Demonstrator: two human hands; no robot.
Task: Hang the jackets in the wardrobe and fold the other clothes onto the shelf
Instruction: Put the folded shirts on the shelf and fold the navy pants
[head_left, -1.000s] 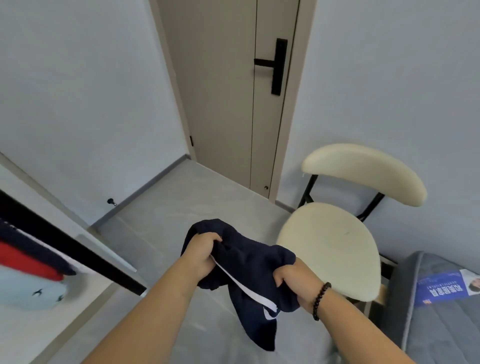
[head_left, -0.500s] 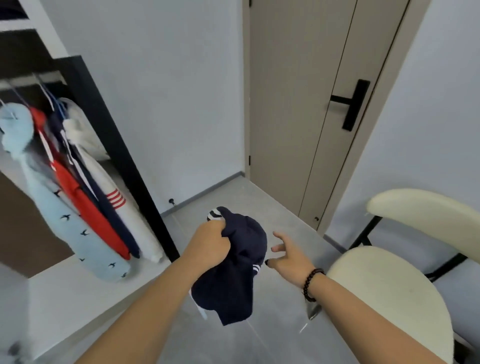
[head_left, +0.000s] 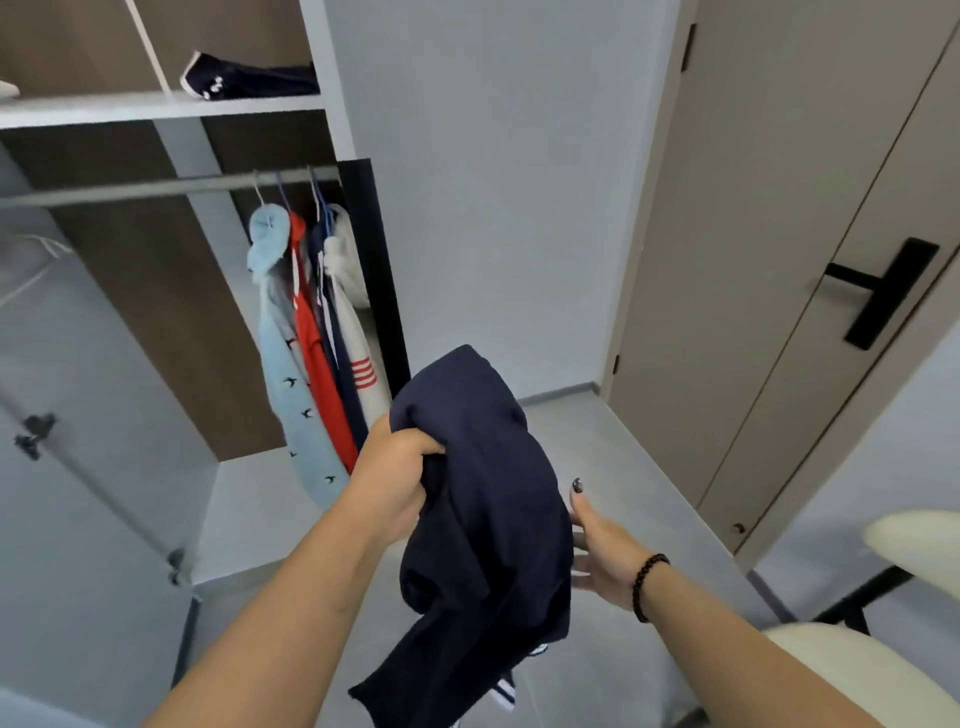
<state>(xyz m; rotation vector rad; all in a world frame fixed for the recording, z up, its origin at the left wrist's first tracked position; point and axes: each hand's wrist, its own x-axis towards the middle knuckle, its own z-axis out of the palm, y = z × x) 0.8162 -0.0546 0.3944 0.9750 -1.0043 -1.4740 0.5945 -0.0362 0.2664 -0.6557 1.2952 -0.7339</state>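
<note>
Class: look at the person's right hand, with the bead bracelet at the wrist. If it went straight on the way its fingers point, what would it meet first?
Probably the dark navy garment that the left hand grips: the right hand is open beside it, fingers toward the cloth, though depth is unclear.

Left hand (head_left: 395, 478) grips bunched navy garment (head_left: 483, 525); right hand (head_left: 602, 556) open beside it; jackets (head_left: 317, 343) hang in wardrobe.

Bare rail (head_left: 130, 189) left of the hung jackets (head_left: 317, 332)
</note>
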